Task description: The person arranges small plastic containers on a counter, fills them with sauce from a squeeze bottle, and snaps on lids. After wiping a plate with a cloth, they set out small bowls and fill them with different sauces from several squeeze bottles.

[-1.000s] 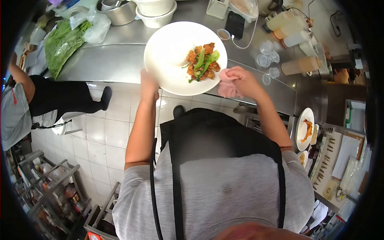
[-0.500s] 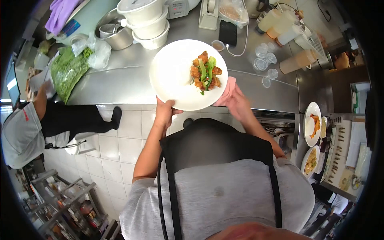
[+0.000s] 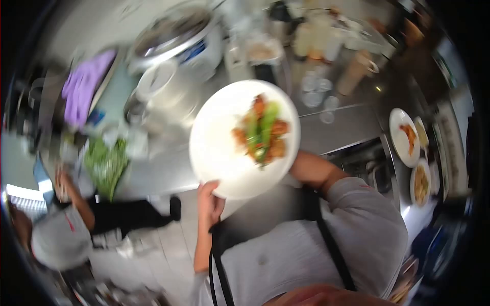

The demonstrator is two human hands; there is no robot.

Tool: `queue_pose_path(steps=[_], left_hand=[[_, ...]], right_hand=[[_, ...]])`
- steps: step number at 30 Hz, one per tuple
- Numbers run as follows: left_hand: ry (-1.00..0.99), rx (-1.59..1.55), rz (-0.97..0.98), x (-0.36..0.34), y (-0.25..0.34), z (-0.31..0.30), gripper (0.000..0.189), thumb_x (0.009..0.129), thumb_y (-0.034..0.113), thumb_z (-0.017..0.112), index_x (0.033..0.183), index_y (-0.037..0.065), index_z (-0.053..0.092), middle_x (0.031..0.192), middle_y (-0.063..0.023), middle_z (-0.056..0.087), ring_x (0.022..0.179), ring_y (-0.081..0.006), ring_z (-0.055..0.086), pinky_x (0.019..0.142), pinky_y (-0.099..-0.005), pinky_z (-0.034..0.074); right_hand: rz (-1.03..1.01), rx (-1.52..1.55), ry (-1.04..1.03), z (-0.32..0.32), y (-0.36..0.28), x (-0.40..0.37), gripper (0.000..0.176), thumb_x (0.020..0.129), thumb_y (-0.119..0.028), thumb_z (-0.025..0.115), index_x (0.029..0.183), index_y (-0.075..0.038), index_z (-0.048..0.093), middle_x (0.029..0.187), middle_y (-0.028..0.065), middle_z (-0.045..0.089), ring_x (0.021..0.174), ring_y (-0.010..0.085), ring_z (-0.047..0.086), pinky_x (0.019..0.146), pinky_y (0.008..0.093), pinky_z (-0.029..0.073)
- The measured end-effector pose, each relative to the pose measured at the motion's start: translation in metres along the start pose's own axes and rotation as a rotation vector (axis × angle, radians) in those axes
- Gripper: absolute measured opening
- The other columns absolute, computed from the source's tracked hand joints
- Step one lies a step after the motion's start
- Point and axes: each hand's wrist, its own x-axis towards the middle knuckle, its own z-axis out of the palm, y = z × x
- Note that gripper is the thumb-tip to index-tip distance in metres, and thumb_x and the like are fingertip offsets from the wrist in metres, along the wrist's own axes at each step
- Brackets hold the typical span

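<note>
A white plate (image 3: pixel 219 148) tilts up close to me, just in front of the steel counter's edge. On its right half lie browned, saucy chunks (image 3: pixel 277 148) and long green vegetable pieces (image 3: pixel 265 127). My left hand (image 3: pixel 208 203) grips the lower left rim, thumb on top and fingers curled underneath. Of my right arm only the forearm (image 3: pixel 321 171) shows, reaching in behind the plate. That hand and its fingers are hidden, and no pink cloth is visible.
Motion blurs the view. The steel counter (image 3: pixel 153 176) carries a bag of leafy greens (image 3: pixel 106 163), stacked white tubs (image 3: pixel 158 81), a large cooker (image 3: pixel 176 41) and sauce bottles (image 3: pixel 354 71). Two filled plates (image 3: pixel 403 145) stand right. A co-worker (image 3: pixel 64 237) is at left.
The plate has come nearer and tilted up, my left hand still on it. My right hand, previously at the right rim with a pink cloth, has gone behind the plate. The view has swung.
</note>
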Motion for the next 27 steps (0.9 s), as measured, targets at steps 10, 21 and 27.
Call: queue_pose_path(steps=[10,21,27], left_hand=[[0.056,0.134,0.355,0.026,0.024,-0.013,0.061,0.063,0.012,0.052,0.121,0.005,0.034,0.107,-0.0153,0.048,0.085,-0.0287,0.057,0.046,-0.0335,0.052],[-0.451,0.202,0.325,0.034,0.006,0.200,0.056,0.070,0.012,0.050,0.121,0.003,0.031,0.106,-0.0164,0.049,0.078,-0.0283,0.059,0.042,-0.0314,0.052],[-0.974,0.405,0.198,0.054,-0.033,0.373,0.066,0.082,0.045,0.048,0.127,0.005,0.023,0.106,-0.0228,0.051,0.078,-0.0330,0.061,0.050,-0.0334,0.055]], right_hand=[[-0.029,-0.896,0.158,-0.022,-0.010,-0.018,0.048,0.084,-0.043,0.039,0.102,-0.002,0.058,0.116,0.0140,0.050,0.104,0.0274,0.048,0.083,0.0403,0.041],[-0.178,-0.048,0.375,-0.024,-0.166,-0.210,0.039,0.076,-0.015,0.051,0.112,-0.001,0.048,0.101,0.0141,0.057,0.085,0.0255,0.058,0.071,0.0406,0.048],[-0.481,0.219,0.422,-0.125,-0.260,-0.311,0.046,0.070,-0.016,0.048,0.114,0.000,0.045,0.100,0.0150,0.058,0.084,0.0274,0.059,0.065,0.0416,0.050]])
